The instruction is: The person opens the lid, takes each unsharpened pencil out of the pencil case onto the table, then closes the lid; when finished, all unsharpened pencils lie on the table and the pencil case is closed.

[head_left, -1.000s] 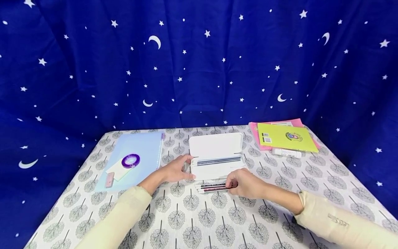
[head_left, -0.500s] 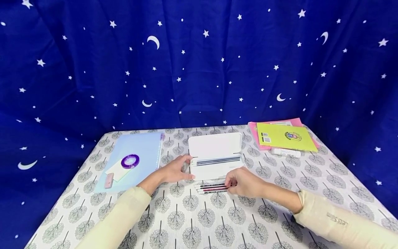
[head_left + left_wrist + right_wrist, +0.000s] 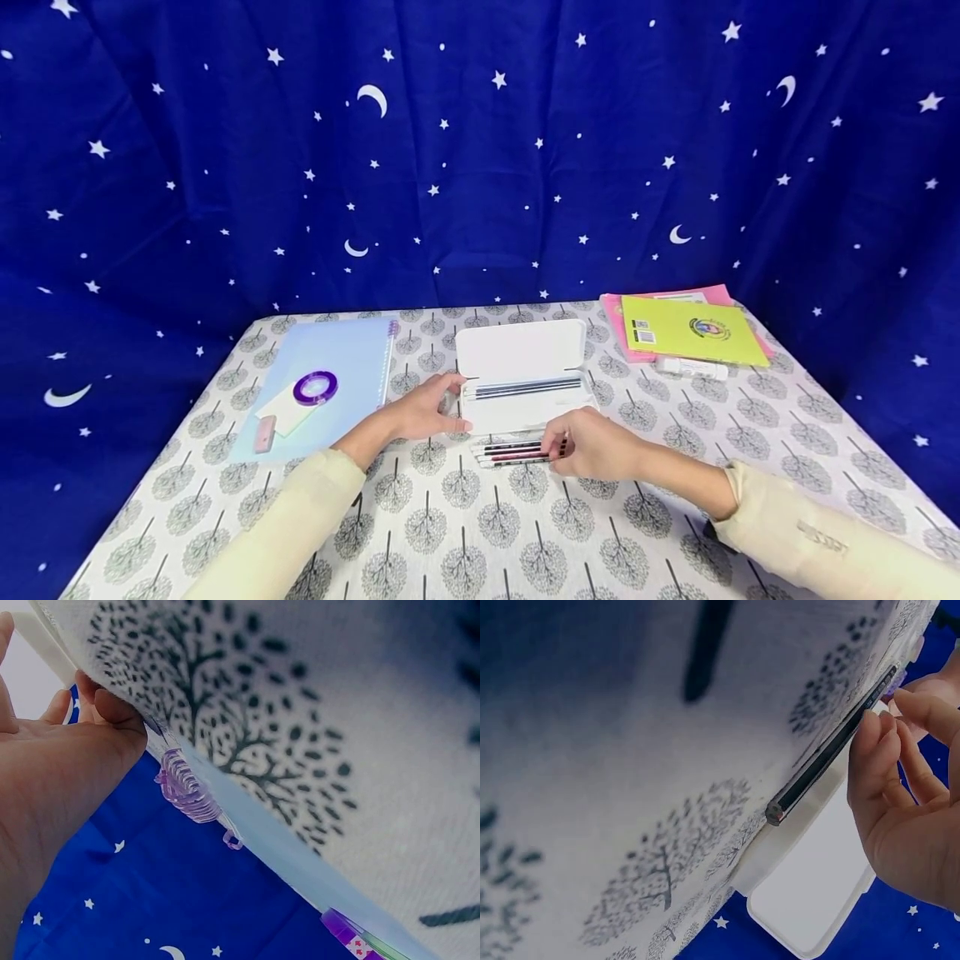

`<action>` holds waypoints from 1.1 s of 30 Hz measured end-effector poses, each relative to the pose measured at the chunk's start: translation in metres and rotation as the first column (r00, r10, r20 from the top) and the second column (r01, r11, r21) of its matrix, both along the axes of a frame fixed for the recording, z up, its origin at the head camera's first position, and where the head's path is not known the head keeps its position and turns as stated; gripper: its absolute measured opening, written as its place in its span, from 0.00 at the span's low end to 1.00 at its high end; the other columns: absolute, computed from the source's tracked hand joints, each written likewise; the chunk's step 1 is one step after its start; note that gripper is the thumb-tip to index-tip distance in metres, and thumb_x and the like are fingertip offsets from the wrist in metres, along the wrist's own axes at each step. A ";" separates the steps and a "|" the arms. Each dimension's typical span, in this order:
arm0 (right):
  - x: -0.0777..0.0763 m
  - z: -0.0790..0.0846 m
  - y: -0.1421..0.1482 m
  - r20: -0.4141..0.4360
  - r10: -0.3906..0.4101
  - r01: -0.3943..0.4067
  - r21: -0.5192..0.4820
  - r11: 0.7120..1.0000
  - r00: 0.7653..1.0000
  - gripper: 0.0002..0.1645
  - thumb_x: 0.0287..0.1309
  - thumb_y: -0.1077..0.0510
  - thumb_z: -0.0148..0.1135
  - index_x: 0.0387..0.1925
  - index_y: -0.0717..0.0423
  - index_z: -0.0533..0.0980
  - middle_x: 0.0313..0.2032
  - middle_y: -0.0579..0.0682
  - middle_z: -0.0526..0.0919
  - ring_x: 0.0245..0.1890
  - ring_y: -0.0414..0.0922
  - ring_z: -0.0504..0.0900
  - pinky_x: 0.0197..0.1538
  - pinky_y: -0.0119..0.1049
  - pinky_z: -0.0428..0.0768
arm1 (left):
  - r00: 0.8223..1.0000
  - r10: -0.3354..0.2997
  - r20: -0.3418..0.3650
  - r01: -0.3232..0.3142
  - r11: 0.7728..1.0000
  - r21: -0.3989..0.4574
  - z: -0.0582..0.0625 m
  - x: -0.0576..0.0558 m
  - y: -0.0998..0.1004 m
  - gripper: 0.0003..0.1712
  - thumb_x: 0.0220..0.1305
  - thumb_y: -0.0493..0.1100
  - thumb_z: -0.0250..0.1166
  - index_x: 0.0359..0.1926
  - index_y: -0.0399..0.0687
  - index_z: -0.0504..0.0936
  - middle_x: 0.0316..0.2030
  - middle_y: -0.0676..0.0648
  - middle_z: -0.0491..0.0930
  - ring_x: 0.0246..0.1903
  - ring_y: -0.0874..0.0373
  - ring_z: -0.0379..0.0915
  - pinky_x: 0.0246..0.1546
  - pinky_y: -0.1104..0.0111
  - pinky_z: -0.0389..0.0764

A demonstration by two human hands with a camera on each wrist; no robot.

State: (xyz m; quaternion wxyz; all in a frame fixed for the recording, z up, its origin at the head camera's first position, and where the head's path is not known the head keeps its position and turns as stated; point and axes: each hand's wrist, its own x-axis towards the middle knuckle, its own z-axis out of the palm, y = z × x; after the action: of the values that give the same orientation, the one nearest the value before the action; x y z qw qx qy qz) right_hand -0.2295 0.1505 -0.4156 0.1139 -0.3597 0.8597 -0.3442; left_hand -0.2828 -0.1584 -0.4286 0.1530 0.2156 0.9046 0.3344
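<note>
A white pencil case [image 3: 521,350] lies with its lid raised at mid-table, and several dark pencils [image 3: 525,388] rest along the back of its base. My left hand [image 3: 420,411] holds the case's left end, thumb at the near corner and a finger by the hinge corner. Just in front of the case, several dark and red pencils [image 3: 513,455] lie side by side on the cloth. My right hand [image 3: 596,443] pinches at their right ends. In the right wrist view, a dark pencil [image 3: 829,761] runs past the thumb and fingertips; how many pencils they grip is hidden.
On the left, a light blue spiral notebook [image 3: 330,346] bears a purple tape roll [image 3: 302,395], a pale notepad [image 3: 285,410] and a pink eraser [image 3: 264,435]. Yellow-green and pink booklets [image 3: 675,323] lie back right, behind a white glue stick [image 3: 692,368]. A starry blue curtain hangs behind.
The right fingers have shifted slightly at the pencils' right ends, so more of the dark ends shows between them. The left hand and the case have stayed in place.
</note>
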 end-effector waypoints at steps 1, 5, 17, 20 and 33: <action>0.000 0.000 0.000 -0.001 0.000 0.000 0.004 1.000 1.000 0.09 0.48 0.70 0.68 0.33 0.58 0.82 0.27 0.41 0.82 0.21 0.34 0.78 0.27 0.29 0.79 | 1.000 0.000 0.000 0.000 1.000 0.001 0.000 0.000 0.000 0.49 0.57 0.58 0.72 0.73 0.49 0.59 0.64 0.45 0.68 0.46 0.57 0.71 0.55 0.53 0.74; 0.001 0.001 0.001 -0.017 -0.001 0.002 0.021 1.000 1.000 0.09 0.48 0.69 0.69 0.33 0.56 0.82 0.28 0.41 0.83 0.19 0.33 0.77 0.24 0.29 0.77 | 1.000 -0.002 0.001 0.002 1.000 0.004 -0.001 -0.001 0.001 0.49 0.57 0.58 0.72 0.73 0.49 0.59 0.64 0.46 0.68 0.47 0.57 0.71 0.54 0.54 0.74; -0.001 0.004 0.002 -0.013 0.000 0.000 -0.002 1.000 1.000 0.10 0.49 0.68 0.71 0.34 0.54 0.83 0.30 0.41 0.84 0.24 0.36 0.79 0.30 0.30 0.80 | 1.000 -0.006 -0.003 0.006 1.000 0.008 0.000 0.000 0.001 0.49 0.57 0.57 0.72 0.73 0.47 0.59 0.64 0.44 0.68 0.47 0.55 0.71 0.57 0.52 0.73; -0.002 0.005 0.002 -0.020 0.002 -0.002 -0.010 1.000 1.000 0.09 0.49 0.67 0.71 0.33 0.54 0.83 0.30 0.41 0.84 0.25 0.36 0.80 0.30 0.31 0.80 | 1.000 -0.004 -0.002 0.004 1.000 0.010 0.001 0.000 0.001 0.49 0.57 0.57 0.72 0.73 0.48 0.59 0.64 0.44 0.68 0.48 0.55 0.71 0.58 0.52 0.73; -0.012 0.006 -0.001 -0.005 -0.046 0.046 -0.048 0.998 0.999 0.06 0.51 0.66 0.71 0.33 0.57 0.82 0.29 0.43 0.84 0.30 0.39 0.84 0.35 0.32 0.83 | 1.000 -0.011 0.004 0.011 1.000 0.013 -0.001 -0.001 0.000 0.50 0.57 0.57 0.72 0.73 0.47 0.59 0.64 0.44 0.68 0.48 0.56 0.72 0.55 0.55 0.75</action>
State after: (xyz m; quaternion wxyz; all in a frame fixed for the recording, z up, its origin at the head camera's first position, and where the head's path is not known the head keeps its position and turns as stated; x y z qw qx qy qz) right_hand -0.2416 0.1500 -0.4093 0.0945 -0.3437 0.8595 -0.3663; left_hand -0.2838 -0.1579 -0.4293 0.1551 0.2209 0.9009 0.3398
